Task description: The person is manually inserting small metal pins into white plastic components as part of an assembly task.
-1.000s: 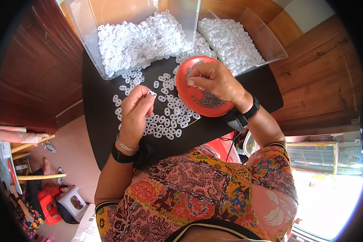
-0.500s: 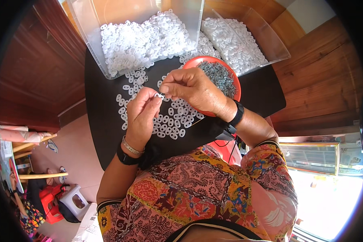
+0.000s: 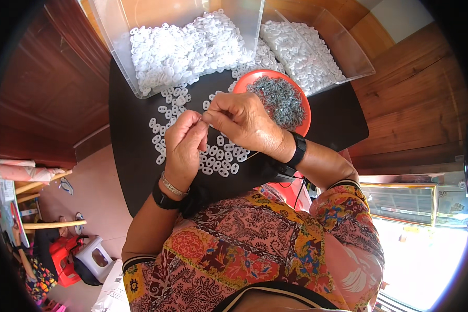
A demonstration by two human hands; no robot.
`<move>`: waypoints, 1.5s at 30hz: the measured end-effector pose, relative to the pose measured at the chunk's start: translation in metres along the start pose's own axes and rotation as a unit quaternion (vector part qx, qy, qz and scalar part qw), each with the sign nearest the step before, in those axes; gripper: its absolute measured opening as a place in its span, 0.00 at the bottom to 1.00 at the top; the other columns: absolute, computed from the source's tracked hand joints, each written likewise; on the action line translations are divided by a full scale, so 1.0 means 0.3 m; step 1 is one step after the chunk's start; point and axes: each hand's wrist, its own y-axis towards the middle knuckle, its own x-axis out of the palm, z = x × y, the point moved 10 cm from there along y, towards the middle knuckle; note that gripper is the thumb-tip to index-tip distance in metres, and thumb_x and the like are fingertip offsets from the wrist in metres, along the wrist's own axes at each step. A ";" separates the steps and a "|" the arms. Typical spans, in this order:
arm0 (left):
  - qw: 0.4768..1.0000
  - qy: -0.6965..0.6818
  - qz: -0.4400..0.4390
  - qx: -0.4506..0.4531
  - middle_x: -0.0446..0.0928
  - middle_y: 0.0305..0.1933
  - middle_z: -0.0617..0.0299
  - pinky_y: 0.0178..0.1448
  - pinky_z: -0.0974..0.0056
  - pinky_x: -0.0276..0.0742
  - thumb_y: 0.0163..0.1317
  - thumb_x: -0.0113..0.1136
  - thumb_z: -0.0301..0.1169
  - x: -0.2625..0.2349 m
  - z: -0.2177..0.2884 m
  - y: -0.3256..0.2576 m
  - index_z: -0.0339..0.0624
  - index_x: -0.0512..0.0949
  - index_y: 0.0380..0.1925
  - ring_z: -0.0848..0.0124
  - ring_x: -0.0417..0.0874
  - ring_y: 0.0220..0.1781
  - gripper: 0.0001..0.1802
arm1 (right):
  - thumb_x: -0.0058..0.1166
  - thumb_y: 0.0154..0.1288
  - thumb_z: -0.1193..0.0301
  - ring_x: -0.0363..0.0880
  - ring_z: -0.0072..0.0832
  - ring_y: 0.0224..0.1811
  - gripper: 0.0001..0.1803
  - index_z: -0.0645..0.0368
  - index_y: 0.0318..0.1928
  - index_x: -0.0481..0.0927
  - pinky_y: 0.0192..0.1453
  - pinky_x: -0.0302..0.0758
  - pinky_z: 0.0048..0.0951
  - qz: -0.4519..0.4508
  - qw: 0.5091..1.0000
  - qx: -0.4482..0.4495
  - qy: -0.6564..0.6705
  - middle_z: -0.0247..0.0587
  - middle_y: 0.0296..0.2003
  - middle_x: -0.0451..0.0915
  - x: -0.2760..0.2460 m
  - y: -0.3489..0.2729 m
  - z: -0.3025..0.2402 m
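Over the dark table, my left hand (image 3: 182, 143) and my right hand (image 3: 247, 122) meet, thumbs and fingertips pinched together. Between my left thumb and forefinger is a small white plastic piece with two holes, now almost wholly covered by the fingers. The right fingertips press against it from the other side; whatever they pinch is too small and hidden to make out. Loose white two-hole pieces (image 3: 221, 159) lie spread under and around both hands. Just beyond my right hand stands an orange-red bowl (image 3: 307, 112) heaped with small grey metal pieces (image 3: 281, 101) that look like screws.
At the table's (image 3: 132, 151) far side, a clear plastic bin (image 3: 120, 62) lies tipped toward me, full of white pieces. Another clear bin (image 3: 356, 70) of them sits to its right. Stools (image 3: 96, 258) stand on the floor at the left.
My right hand has closed in on the left one, so their fingertips touch. The white piece, visible before at the left fingertips, is now mostly covered.
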 end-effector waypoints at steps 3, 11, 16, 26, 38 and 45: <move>0.999 0.042 -0.005 0.017 0.65 0.18 0.70 0.23 0.75 0.58 0.65 0.50 0.30 0.000 0.027 0.001 0.36 0.72 0.28 0.84 0.63 0.19 0.09 | 0.58 0.60 0.72 0.73 0.31 0.20 0.09 0.62 0.25 0.74 0.24 0.69 0.31 -0.003 0.999 -0.037 -0.019 0.41 0.18 0.73 -0.001 0.008 -0.022; 0.996 0.077 -0.027 0.027 0.66 0.19 0.70 0.24 0.75 0.59 0.66 0.50 0.30 -0.001 0.038 0.019 0.37 0.71 0.28 0.84 0.63 0.20 0.10 | 0.57 0.64 0.69 0.71 0.24 0.21 0.10 0.63 0.29 0.77 0.27 0.68 0.27 -0.091 0.995 -0.017 -0.026 0.40 0.20 0.73 0.017 0.033 -0.018; 0.996 0.053 0.056 0.050 0.66 0.19 0.70 0.25 0.75 0.60 0.66 0.49 0.29 -0.087 0.055 0.031 0.37 0.71 0.28 0.83 0.64 0.20 0.08 | 0.55 0.63 0.60 0.79 0.41 0.31 0.14 0.58 0.30 0.81 0.34 0.74 0.39 -0.102 0.992 -0.001 -0.079 0.44 0.25 0.79 -0.005 0.060 0.016; 0.992 -0.067 0.102 0.044 0.67 0.20 0.69 0.24 0.76 0.59 0.65 0.50 0.29 -0.146 0.041 0.036 0.38 0.72 0.28 0.83 0.63 0.19 0.08 | 0.58 0.55 0.69 0.78 0.39 0.39 0.06 0.58 0.31 0.79 0.42 0.76 0.40 -0.268 0.860 -0.121 -0.417 0.41 0.30 0.78 0.224 -0.009 0.113; 0.992 -0.106 0.054 -0.029 0.69 0.20 0.66 0.24 0.74 0.61 0.65 0.47 0.31 -0.085 0.005 0.030 0.39 0.71 0.30 0.80 0.65 0.19 0.09 | 0.53 0.66 0.71 0.77 0.18 0.32 0.09 0.64 0.40 0.76 0.36 0.73 0.22 -0.186 0.938 0.175 0.236 0.36 0.32 0.81 0.095 0.007 0.087; 0.958 -0.274 0.032 -0.086 0.69 0.22 0.65 0.27 0.73 0.65 0.66 0.46 0.31 -0.057 -0.073 0.034 0.40 0.71 0.33 0.77 0.68 0.22 0.07 | 0.57 0.65 0.70 0.78 0.19 0.32 0.09 0.64 0.40 0.76 0.35 0.75 0.21 -0.103 0.941 0.087 0.310 0.36 0.31 0.81 0.146 -0.004 0.066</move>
